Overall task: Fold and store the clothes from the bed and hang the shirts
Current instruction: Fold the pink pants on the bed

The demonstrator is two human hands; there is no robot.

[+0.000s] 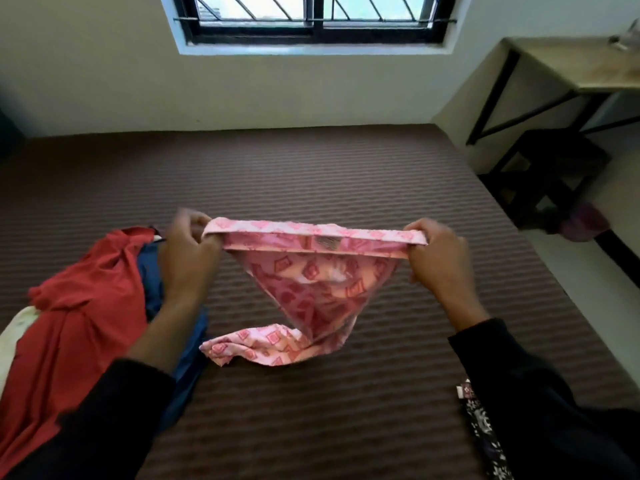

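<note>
A pink garment with a red square print hangs stretched above the brown striped bed, its lower end touching the cover. The left hand and right hand pinch opposite ends of its waistband, fingers curled round the fabric.

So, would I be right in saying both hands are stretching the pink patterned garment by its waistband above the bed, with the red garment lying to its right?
Not quite: the red garment lies to the left of the pink patterned garment, not the right, as the head view shows. The rest holds: the left hand and right hand each grip an end of the waistband, stretching it above the bed.
</note>
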